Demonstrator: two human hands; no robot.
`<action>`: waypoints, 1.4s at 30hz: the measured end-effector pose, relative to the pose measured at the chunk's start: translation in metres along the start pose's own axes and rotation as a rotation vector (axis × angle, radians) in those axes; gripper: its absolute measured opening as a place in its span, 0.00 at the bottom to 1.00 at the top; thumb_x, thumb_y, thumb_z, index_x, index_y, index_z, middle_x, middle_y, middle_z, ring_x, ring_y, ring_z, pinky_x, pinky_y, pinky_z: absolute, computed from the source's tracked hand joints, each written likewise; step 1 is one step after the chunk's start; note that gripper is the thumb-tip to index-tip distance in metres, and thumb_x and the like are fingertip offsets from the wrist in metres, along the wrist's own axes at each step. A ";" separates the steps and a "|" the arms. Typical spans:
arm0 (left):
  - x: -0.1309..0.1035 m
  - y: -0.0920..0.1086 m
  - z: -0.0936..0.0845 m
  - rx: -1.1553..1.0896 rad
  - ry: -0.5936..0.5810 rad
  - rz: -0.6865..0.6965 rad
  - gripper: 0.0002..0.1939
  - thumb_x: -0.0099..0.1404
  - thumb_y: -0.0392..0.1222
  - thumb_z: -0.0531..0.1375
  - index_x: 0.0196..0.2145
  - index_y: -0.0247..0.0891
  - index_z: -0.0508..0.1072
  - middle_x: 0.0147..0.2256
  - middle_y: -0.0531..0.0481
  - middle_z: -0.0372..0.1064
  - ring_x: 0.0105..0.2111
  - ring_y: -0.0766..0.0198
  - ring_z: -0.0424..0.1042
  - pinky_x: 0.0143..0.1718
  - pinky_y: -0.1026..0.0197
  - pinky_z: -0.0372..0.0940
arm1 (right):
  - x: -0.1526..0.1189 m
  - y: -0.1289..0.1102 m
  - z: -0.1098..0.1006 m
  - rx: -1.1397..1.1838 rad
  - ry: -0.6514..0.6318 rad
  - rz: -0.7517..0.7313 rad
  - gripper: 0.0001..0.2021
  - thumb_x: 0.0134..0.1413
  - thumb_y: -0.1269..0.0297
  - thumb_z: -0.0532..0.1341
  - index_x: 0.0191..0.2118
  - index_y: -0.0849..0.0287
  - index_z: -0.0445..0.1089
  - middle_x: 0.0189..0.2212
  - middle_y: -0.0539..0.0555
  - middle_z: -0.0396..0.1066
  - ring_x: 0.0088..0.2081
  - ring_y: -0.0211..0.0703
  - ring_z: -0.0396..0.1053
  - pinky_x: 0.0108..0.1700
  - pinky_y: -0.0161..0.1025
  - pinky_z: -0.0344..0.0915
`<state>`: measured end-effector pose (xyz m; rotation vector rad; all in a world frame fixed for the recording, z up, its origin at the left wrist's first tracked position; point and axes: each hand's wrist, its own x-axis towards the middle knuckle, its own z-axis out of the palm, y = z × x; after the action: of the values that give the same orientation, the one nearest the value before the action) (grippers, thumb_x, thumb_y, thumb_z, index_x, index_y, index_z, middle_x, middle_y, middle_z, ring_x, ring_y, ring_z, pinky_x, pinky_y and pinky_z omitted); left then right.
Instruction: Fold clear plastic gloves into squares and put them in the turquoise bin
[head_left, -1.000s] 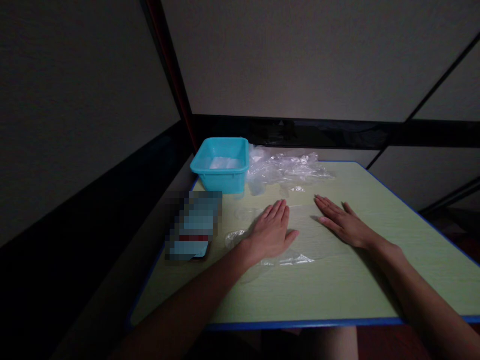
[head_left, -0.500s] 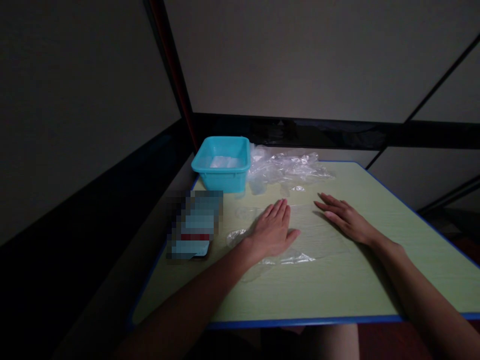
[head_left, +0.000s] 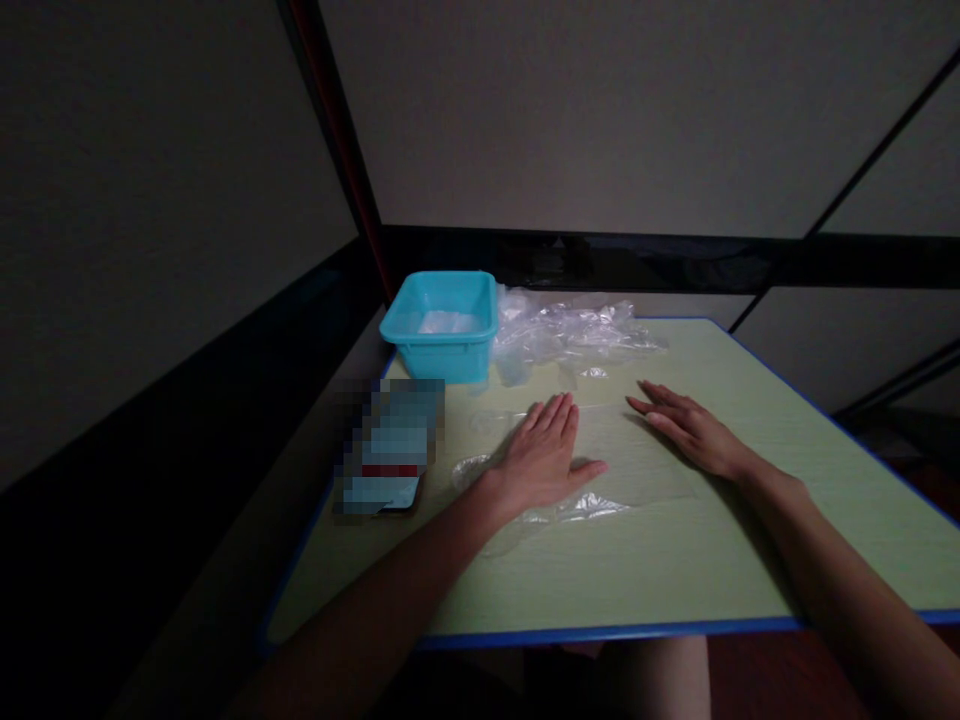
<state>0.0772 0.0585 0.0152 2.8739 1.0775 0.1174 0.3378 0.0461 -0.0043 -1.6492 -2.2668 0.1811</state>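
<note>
A clear plastic bag (head_left: pixel 622 460) lies spread out across the middle of the table, its near edge creased and shiny. My left hand (head_left: pixel 541 452) rests flat on the left part of this bag, fingers together and thumb out to the side. Over the bag's right end is my right hand (head_left: pixel 690 430), open, palm down, with its fingers stretched to the left; whether it presses on the plastic I cannot tell. Neither hand grips anything.
A turquoise plastic basin (head_left: pixel 446 360) with something white inside stands at the back left. Beside it lies a heap of crumpled clear bags (head_left: pixel 577 330). A pixelated flat object (head_left: pixel 397 445) lies at the left edge of the blue-rimmed table (head_left: pixel 600 600).
Both hands stay nearly where they were on the bag. My left thumb has spread a little further right. The whole view has shifted slightly.
</note>
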 end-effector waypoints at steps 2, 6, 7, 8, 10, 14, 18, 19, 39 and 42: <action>0.000 0.000 0.001 -0.002 0.014 0.004 0.41 0.64 0.61 0.37 0.59 0.20 0.45 0.62 0.35 0.37 0.62 0.53 0.35 0.60 0.52 0.36 | 0.000 0.000 0.000 -0.005 0.000 0.002 0.25 0.60 0.50 0.42 0.55 0.56 0.61 0.61 0.58 0.48 0.59 0.53 0.49 0.57 0.54 0.49; -0.001 -0.001 0.005 -0.005 0.053 0.006 0.39 0.64 0.61 0.37 0.60 0.22 0.44 0.62 0.35 0.38 0.62 0.52 0.36 0.59 0.50 0.38 | -0.001 0.001 0.000 -0.028 0.001 -0.009 0.25 0.60 0.50 0.42 0.56 0.56 0.60 0.60 0.59 0.49 0.59 0.56 0.49 0.56 0.56 0.50; -0.001 -0.001 0.005 -0.006 0.065 0.007 0.39 0.65 0.61 0.38 0.60 0.23 0.44 0.62 0.36 0.38 0.62 0.52 0.36 0.59 0.49 0.38 | -0.001 0.001 0.000 -0.032 0.000 -0.019 0.26 0.60 0.50 0.42 0.56 0.57 0.60 0.60 0.59 0.50 0.59 0.56 0.49 0.56 0.56 0.50; -0.001 0.000 0.005 -0.008 0.076 0.006 0.38 0.65 0.60 0.38 0.60 0.24 0.44 0.62 0.36 0.39 0.62 0.52 0.37 0.59 0.49 0.38 | -0.001 0.002 0.000 -0.035 0.001 -0.028 0.26 0.60 0.50 0.42 0.56 0.58 0.60 0.60 0.60 0.50 0.59 0.56 0.49 0.56 0.56 0.51; -0.001 0.000 0.002 -0.012 0.099 0.001 0.37 0.64 0.60 0.40 0.60 0.26 0.45 0.61 0.36 0.40 0.61 0.51 0.38 0.59 0.48 0.38 | -0.001 0.002 0.000 -0.038 0.005 -0.039 0.26 0.60 0.50 0.42 0.56 0.58 0.61 0.60 0.61 0.51 0.59 0.56 0.50 0.56 0.56 0.51; -0.001 0.002 -0.008 -0.007 0.167 0.007 0.34 0.64 0.58 0.43 0.59 0.30 0.47 0.61 0.38 0.42 0.61 0.51 0.39 0.59 0.46 0.36 | 0.000 0.001 0.000 -0.039 0.015 -0.051 0.26 0.60 0.50 0.42 0.56 0.59 0.61 0.59 0.62 0.51 0.59 0.56 0.50 0.56 0.56 0.51; -0.004 0.007 -0.018 0.042 0.187 0.063 0.31 0.65 0.56 0.43 0.58 0.33 0.50 0.61 0.39 0.42 0.61 0.52 0.40 0.59 0.46 0.36 | 0.000 0.001 0.000 -0.036 0.019 -0.066 0.27 0.60 0.50 0.42 0.55 0.60 0.61 0.59 0.62 0.52 0.58 0.55 0.51 0.56 0.55 0.52; -0.005 0.008 -0.019 0.063 0.186 0.085 0.30 0.65 0.56 0.44 0.58 0.33 0.51 0.61 0.39 0.42 0.61 0.52 0.40 0.59 0.46 0.35 | 0.000 0.001 0.001 -0.035 0.022 -0.067 0.26 0.60 0.50 0.42 0.55 0.60 0.61 0.59 0.62 0.52 0.58 0.55 0.51 0.56 0.55 0.52; -0.007 0.017 0.003 0.068 0.070 0.262 0.35 0.62 0.63 0.44 0.58 0.36 0.50 0.62 0.37 0.41 0.61 0.50 0.37 0.57 0.42 0.35 | 0.000 -0.001 -0.001 -0.045 0.018 -0.058 0.27 0.60 0.49 0.43 0.55 0.61 0.61 0.58 0.64 0.53 0.58 0.57 0.51 0.55 0.55 0.52; -0.007 0.015 0.004 0.054 0.076 0.268 0.35 0.62 0.62 0.44 0.59 0.36 0.49 0.62 0.38 0.39 0.62 0.51 0.36 0.58 0.43 0.34 | 0.000 -0.001 -0.001 -0.056 0.011 -0.047 0.26 0.60 0.49 0.43 0.56 0.59 0.61 0.59 0.62 0.52 0.59 0.56 0.50 0.55 0.55 0.52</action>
<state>0.0822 0.0420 0.0121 3.0707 0.7101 0.2165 0.3370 0.0453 -0.0032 -1.6186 -2.3201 0.0983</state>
